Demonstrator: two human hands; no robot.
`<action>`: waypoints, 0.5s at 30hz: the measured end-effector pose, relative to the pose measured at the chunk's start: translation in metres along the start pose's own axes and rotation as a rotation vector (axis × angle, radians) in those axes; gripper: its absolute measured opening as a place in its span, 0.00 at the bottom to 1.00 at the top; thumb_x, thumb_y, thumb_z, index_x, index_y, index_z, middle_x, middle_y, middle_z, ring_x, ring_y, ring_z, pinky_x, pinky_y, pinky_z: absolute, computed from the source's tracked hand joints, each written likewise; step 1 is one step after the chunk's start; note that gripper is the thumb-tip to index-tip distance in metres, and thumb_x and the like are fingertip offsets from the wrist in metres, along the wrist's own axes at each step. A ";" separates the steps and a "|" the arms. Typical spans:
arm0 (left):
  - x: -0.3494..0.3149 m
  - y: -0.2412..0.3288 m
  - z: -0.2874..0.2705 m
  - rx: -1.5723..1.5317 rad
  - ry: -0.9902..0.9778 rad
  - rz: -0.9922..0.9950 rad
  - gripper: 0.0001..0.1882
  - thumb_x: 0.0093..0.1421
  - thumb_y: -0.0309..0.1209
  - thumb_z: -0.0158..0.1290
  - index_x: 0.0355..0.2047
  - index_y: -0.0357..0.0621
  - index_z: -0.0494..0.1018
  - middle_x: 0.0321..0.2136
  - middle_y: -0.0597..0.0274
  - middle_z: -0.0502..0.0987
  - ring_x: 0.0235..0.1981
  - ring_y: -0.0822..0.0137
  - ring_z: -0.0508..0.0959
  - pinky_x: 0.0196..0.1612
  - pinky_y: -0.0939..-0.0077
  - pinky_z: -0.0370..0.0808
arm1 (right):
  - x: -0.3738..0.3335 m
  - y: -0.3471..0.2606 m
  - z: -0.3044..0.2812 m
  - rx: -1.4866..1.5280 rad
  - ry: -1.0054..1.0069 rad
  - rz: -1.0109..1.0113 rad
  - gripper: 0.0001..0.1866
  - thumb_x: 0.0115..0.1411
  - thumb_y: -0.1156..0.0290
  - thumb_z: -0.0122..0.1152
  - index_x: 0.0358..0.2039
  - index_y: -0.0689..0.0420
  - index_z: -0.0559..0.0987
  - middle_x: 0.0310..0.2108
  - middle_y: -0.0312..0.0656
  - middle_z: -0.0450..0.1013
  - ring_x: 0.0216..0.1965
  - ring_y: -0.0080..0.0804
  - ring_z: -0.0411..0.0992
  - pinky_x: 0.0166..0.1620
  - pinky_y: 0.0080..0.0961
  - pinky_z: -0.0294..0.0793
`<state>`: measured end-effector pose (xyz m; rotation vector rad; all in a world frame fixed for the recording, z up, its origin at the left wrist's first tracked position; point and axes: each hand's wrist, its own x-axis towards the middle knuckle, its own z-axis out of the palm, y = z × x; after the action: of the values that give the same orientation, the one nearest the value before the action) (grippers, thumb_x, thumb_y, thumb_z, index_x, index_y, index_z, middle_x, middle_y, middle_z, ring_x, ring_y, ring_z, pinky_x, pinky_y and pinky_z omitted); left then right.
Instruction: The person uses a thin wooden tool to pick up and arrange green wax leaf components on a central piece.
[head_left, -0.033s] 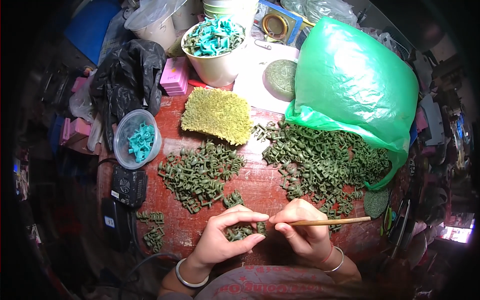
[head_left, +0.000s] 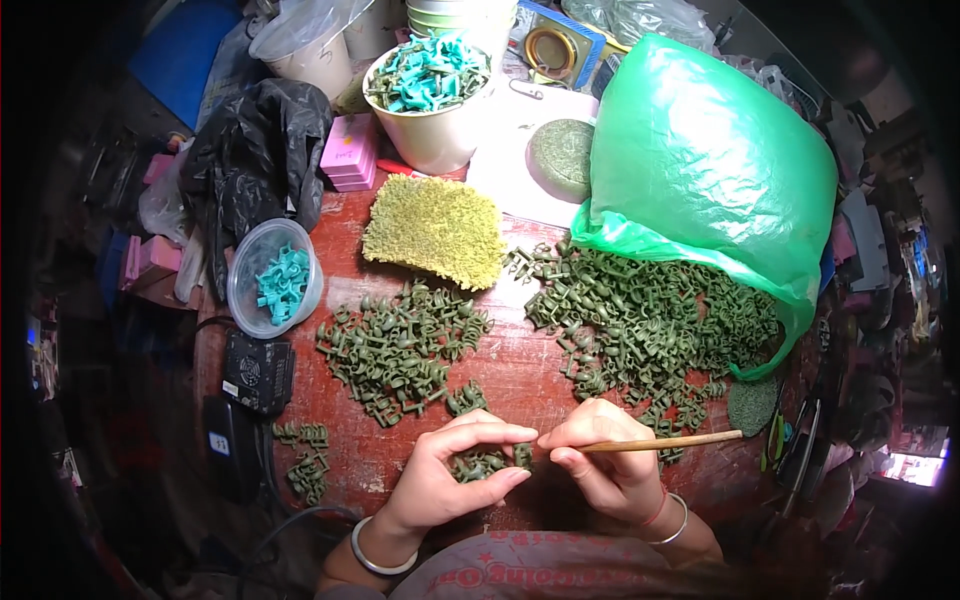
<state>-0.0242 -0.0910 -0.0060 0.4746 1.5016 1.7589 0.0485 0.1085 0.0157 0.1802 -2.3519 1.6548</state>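
Note:
My left hand (head_left: 445, 470) curls at the table's near edge, with thumb and forefinger on either side of a small green curved piece (head_left: 522, 456). More green pieces (head_left: 476, 465) show in the hollow of that hand; whether they lie in the palm or on the table is unclear. Just to its right, my right hand (head_left: 610, 455) pinches a thin wooden stick (head_left: 690, 441), whose long end points right. The stick's working tip is hidden by the fingers. Beyond the hands lie a left heap of green pieces (head_left: 395, 350) and a larger right heap (head_left: 650, 320).
A green plastic bag (head_left: 715, 170) bulges over the right heap. Farther back are a yellow rough-textured block (head_left: 433, 232) and a white bucket (head_left: 430, 138) of turquoise and green pieces. At left stand a clear tub (head_left: 238, 290), a black device (head_left: 257, 372) and a small cluster of green pieces (head_left: 307, 465).

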 end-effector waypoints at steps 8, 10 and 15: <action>-0.001 0.004 0.000 -0.139 -0.022 -0.090 0.19 0.56 0.19 0.61 0.49 0.37 0.77 0.38 0.61 0.76 0.35 0.74 0.77 0.36 0.82 0.76 | -0.001 0.003 -0.001 -0.015 0.013 -0.016 0.06 0.59 0.80 0.63 0.37 0.60 0.79 0.29 0.39 0.75 0.29 0.33 0.73 0.32 0.28 0.72; -0.002 0.005 -0.001 -0.252 -0.013 -0.166 0.19 0.57 0.19 0.60 0.50 0.37 0.77 0.39 0.61 0.75 0.34 0.75 0.78 0.33 0.84 0.77 | 0.001 0.000 -0.001 -0.026 0.043 -0.060 0.07 0.58 0.81 0.64 0.38 0.60 0.79 0.29 0.40 0.75 0.29 0.33 0.73 0.33 0.27 0.72; -0.001 0.000 -0.002 -0.345 -0.027 -0.182 0.18 0.60 0.19 0.57 0.51 0.36 0.75 0.40 0.61 0.74 0.29 0.76 0.78 0.31 0.86 0.77 | 0.001 -0.002 -0.001 -0.045 -0.017 -0.055 0.08 0.57 0.82 0.64 0.38 0.61 0.79 0.31 0.41 0.74 0.30 0.33 0.73 0.34 0.26 0.74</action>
<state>-0.0245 -0.0931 -0.0056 0.1792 1.1502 1.8089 0.0483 0.1086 0.0179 0.2485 -2.3718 1.5801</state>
